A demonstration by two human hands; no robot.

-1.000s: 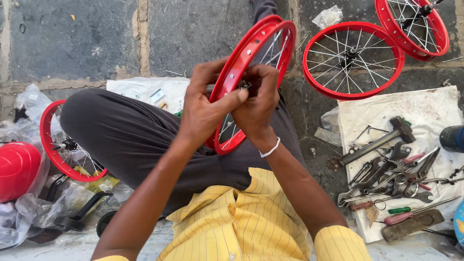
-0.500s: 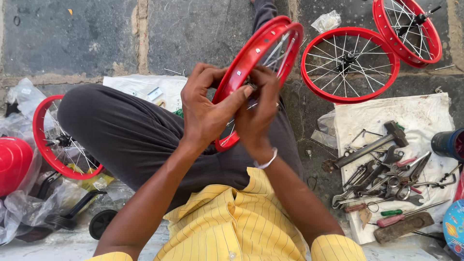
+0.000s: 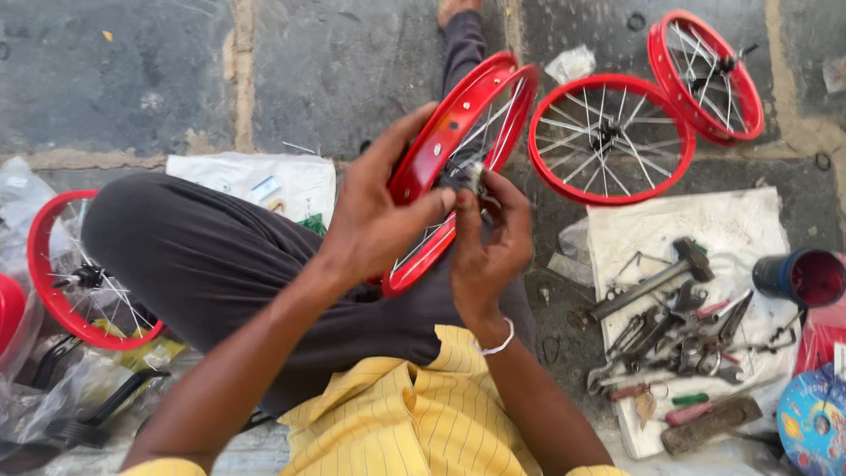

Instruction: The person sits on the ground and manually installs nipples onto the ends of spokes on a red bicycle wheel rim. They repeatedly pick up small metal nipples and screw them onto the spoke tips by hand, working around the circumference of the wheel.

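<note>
Head view: red wheels point(image 3: 611, 139), hammer point(image 3: 656, 275) beside held wheel point(image 3: 458, 141).

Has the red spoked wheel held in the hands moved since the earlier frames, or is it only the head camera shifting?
Cannot tell for sure. The red spoked wheel sits at much the same spot against the dark trousered knee, with both hands at its hub; the small shifts look like camera motion.

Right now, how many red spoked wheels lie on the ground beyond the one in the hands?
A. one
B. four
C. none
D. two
D: two red wheels lie overlapping on the stone floor, upper right of the held wheel.
</note>
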